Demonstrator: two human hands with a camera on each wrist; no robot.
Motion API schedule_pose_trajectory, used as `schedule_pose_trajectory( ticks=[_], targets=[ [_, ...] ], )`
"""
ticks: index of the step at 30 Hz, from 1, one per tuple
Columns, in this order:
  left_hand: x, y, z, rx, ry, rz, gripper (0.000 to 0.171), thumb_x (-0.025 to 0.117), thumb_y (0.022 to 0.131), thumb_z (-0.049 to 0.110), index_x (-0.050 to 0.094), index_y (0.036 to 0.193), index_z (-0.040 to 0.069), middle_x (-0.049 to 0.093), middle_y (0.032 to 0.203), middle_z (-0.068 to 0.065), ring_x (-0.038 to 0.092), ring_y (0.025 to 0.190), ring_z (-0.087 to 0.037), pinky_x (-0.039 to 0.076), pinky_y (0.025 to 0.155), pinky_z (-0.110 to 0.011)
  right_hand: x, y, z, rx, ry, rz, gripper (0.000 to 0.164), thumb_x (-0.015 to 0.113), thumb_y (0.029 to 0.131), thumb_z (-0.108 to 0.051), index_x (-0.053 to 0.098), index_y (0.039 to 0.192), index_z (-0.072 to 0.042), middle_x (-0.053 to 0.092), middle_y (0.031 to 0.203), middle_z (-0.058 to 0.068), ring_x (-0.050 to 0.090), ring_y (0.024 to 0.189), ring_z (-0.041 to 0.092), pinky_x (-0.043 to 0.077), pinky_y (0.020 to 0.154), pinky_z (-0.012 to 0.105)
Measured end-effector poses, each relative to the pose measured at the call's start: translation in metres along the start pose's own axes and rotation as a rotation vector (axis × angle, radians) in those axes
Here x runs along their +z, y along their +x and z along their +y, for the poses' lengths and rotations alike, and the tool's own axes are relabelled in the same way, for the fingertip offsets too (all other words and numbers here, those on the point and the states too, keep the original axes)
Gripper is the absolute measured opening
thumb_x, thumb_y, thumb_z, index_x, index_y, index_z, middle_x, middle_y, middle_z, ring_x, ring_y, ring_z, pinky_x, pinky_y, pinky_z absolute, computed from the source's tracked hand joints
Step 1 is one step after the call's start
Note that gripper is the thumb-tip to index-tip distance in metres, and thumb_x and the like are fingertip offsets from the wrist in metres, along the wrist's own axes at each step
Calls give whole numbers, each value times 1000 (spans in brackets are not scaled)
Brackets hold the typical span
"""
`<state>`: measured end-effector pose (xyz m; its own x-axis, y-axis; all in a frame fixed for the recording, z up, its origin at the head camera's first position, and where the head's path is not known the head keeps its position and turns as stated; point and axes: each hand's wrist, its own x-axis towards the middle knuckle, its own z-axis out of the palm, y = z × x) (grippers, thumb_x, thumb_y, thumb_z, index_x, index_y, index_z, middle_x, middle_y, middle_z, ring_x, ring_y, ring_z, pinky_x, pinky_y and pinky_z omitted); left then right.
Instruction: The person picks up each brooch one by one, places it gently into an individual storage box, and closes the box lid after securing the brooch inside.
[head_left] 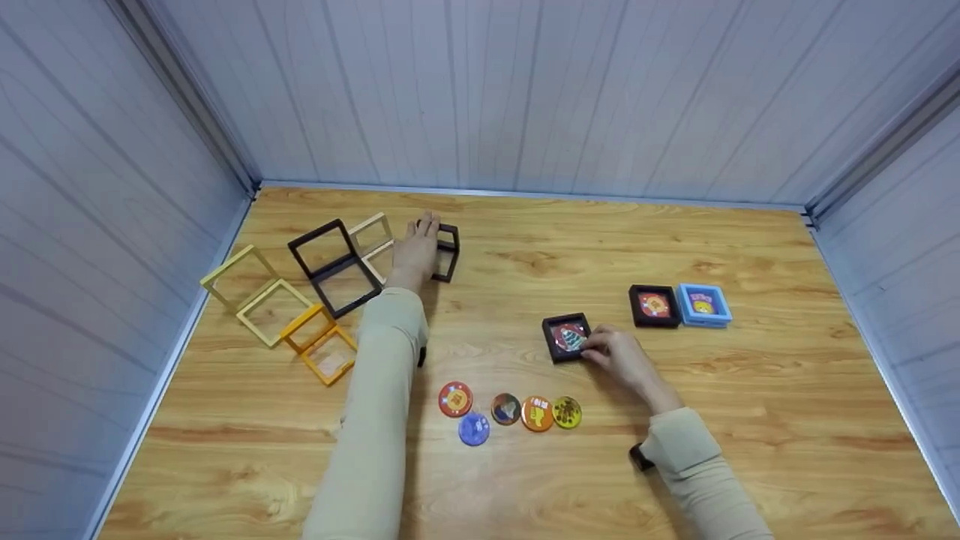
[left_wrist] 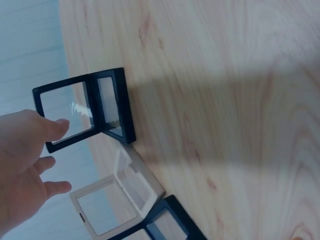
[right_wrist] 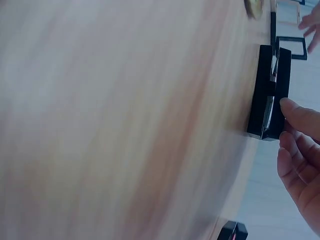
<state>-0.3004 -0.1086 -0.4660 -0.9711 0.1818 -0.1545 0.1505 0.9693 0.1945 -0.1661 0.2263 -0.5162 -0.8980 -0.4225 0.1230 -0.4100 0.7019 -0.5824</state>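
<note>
My left hand (head_left: 415, 255) reaches to the small black display frame (head_left: 453, 259), which stands unfolded at the back. In the left wrist view the thumb lies over the clear window of this black frame (left_wrist: 93, 107), while the other fingers are spread apart from it. My right hand (head_left: 619, 358) pinches the lower right edge of another black display frame (head_left: 552, 345) around a red badge with a green tree (head_left: 570, 337). A narrow gap shows between the two halves of that frame (right_wrist: 258, 95) in the right wrist view.
Unfolded frames stand at left: yellow (head_left: 276, 289), orange (head_left: 300, 349), large black (head_left: 346, 262) and beige (head_left: 367, 222). Several round badges (head_left: 537, 414) lie at the front middle. Folded black (head_left: 636, 313) and blue (head_left: 705, 321) frames with badges sit at right. Walls border the table.
</note>
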Motion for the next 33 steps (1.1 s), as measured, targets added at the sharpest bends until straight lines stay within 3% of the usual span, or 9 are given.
schedule_pose_trajectory(
  ticks=[3, 7, 13, 15, 21, 27, 33],
  targets=[
    [1, 1, 0, -3, -30, 9, 56, 29, 90, -9, 16, 142, 7, 14, 146, -12, 19, 129, -35, 33, 93, -54, -4, 0, 3, 17, 4, 4, 7, 66, 77, -2, 69, 83, -1, 59, 82, 6, 56, 75, 18, 47, 66, 32],
    [2, 3, 0, 21, -45, 82, 50, 33, 89, -11, 28, 137, 2, 29, 138, -16, 33, 122, -36, 39, 90, -46, -8, 0, 7, 17, -4, 16, 7, 66, 76, -1, 69, 83, -1, 60, 81, 7, 56, 74, 19, 47, 65, 33],
    [4, 2, -2, 34, -53, 139, 42, 56, 77, -7, 49, 118, -6, 46, 117, -22, 49, 101, -38, 45, 82, -42, -12, 3, 12, 5, -23, 39, 6, 67, 76, -1, 69, 81, -1, 60, 80, 7, 56, 71, 19, 47, 61, 31],
    [5, 1, -2, 31, -61, 151, 38, 60, 72, -6, 55, 109, -7, 49, 110, -22, 52, 96, -38, 47, 79, -43, -13, 4, 14, -8, -18, 48, 5, 67, 75, 0, 69, 80, 0, 60, 79, 8, 56, 70, 19, 47, 60, 31],
    [8, -1, -1, 43, -25, 198, 22, 55, 74, -14, 63, 93, -8, 53, 100, -19, 56, 87, -36, 49, 73, -41, -16, 6, 21, -25, -18, 66, 5, 67, 75, 2, 69, 80, 0, 60, 78, 8, 56, 67, 19, 46, 57, 28],
    [10, -6, 3, 79, 46, 237, 19, 57, 77, -11, 66, 92, -3, 58, 93, -15, 59, 83, -32, 51, 66, -41, -21, 7, 26, -20, -46, 88, 5, 68, 74, 1, 69, 79, 1, 61, 80, 11, 57, 71, 22, 48, 60, 33],
    [12, -12, 8, 81, 78, 266, 26, 57, 74, -11, 67, 93, 2, 59, 94, -13, 54, 90, -30, 51, 66, -42, -25, 7, 30, -6, -74, 87, 7, 68, 74, 0, 69, 81, 2, 61, 82, 13, 57, 75, 27, 48, 66, 39]
  ],
)
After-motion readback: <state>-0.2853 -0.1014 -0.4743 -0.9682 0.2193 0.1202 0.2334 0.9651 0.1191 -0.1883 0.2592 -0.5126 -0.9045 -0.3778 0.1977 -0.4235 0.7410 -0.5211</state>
